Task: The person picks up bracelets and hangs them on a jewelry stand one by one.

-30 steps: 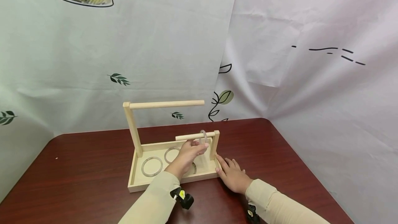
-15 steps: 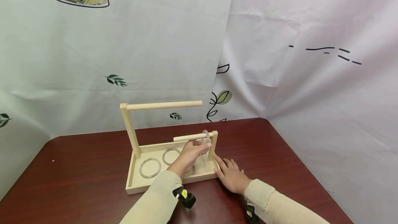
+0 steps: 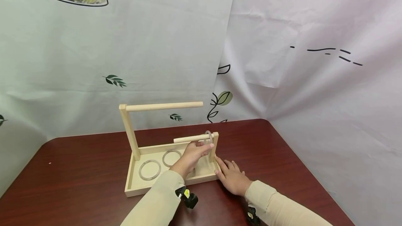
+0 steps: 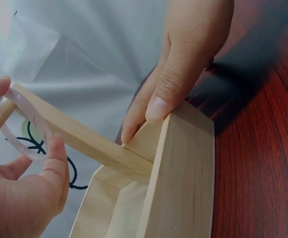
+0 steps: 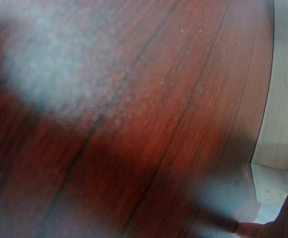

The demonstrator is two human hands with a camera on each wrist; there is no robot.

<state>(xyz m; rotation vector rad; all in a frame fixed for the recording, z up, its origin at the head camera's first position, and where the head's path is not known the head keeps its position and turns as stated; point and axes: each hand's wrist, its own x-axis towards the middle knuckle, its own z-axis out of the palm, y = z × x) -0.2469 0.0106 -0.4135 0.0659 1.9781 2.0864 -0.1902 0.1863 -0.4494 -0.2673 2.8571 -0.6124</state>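
My left hand (image 3: 192, 157) pinches a clear, pale bangle (image 4: 38, 120) between thumb and fingers. The bangle loops round the short wooden rod (image 3: 188, 138), close to the low post (image 4: 94, 141) at the stand's right end. Spread over the right end of the wooden tray (image 3: 204, 179) rests my right hand (image 3: 233, 180); its thumb (image 4: 158, 104) presses on the end wall's top edge. Two more bangles lie flat in the tray, one at the left (image 3: 140, 171) and one nearer the middle (image 3: 163, 158). My left wrist partly hides another behind it.
A taller post (image 3: 129, 132) at the tray's left end carries a longer bare rod (image 3: 164, 106) above the short one. The stand sits on a dark red wooden table (image 3: 78, 173). A white printed cloth (image 3: 169, 44) hangs behind the table.
The left hand and its bangle have shifted slightly right along the short rod, closer to the low post. The right hand stays against the tray's end. The head view has turned slightly right.
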